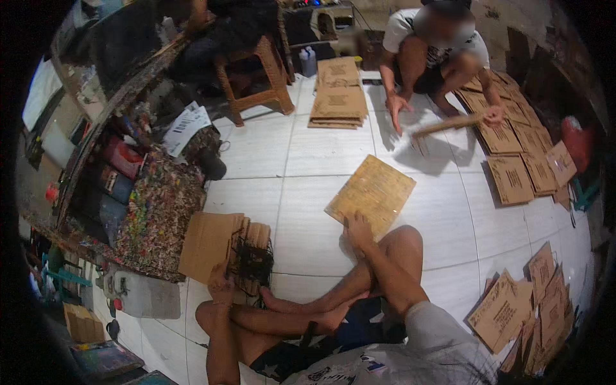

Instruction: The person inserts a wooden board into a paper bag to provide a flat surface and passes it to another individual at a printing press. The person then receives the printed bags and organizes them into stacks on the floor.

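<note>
Two hands are on cardboard: the right hand (358, 226) lies flat, fingers spread, on the near edge of a brown sheet (372, 192) lying on the white tiled floor (301, 147), while the left hand (220, 285) pinches a corner of the stack (212, 242) with black cord handles (251, 260) beside the knee. A slick tile could let the sheet skate away under a push. Loose cords could snag the fingers. Another person (436, 45) crouches well apart with a stick (446, 124).
</note>
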The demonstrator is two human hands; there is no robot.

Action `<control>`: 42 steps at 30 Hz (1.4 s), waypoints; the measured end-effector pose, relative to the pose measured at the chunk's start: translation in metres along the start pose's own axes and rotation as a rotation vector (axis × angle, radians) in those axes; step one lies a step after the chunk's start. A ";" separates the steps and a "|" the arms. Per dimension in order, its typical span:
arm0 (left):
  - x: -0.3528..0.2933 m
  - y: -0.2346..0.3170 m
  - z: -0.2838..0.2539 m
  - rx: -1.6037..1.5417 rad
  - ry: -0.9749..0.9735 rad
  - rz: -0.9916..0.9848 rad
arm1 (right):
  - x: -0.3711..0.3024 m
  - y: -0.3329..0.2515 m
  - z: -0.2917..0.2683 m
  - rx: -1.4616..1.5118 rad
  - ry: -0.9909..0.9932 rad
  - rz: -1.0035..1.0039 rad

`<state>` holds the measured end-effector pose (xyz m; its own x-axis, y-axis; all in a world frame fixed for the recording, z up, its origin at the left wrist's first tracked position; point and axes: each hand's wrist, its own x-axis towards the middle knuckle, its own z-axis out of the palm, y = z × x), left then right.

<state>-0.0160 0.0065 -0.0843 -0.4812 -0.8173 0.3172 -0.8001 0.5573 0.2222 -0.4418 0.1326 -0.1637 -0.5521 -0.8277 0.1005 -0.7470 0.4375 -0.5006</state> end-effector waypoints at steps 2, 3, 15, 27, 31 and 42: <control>0.010 0.005 -0.006 -0.185 0.093 0.059 | -0.007 0.011 -0.009 -0.219 -0.064 0.087; 0.010 0.005 -0.004 -0.190 0.107 0.042 | -0.015 0.015 -0.009 -0.284 -0.136 0.099; 0.019 0.037 -0.037 -0.210 0.105 -0.250 | 0.031 0.013 -0.016 0.138 -0.300 -0.080; 0.054 0.036 -0.039 -0.718 -0.168 -0.693 | 0.090 0.123 -0.022 -0.277 -0.288 0.456; 0.063 0.044 -0.081 -1.180 -0.169 -0.659 | 0.088 0.112 -0.024 -0.204 -0.283 0.512; 0.064 0.042 -0.157 -1.190 -0.271 -0.325 | 0.078 0.091 -0.037 -0.209 -0.340 0.567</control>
<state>-0.0240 0.0002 0.0896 -0.4942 -0.8661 -0.0753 -0.1463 -0.0025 0.9892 -0.5664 0.1210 -0.1701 -0.7569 -0.5006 -0.4202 -0.4522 0.8653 -0.2165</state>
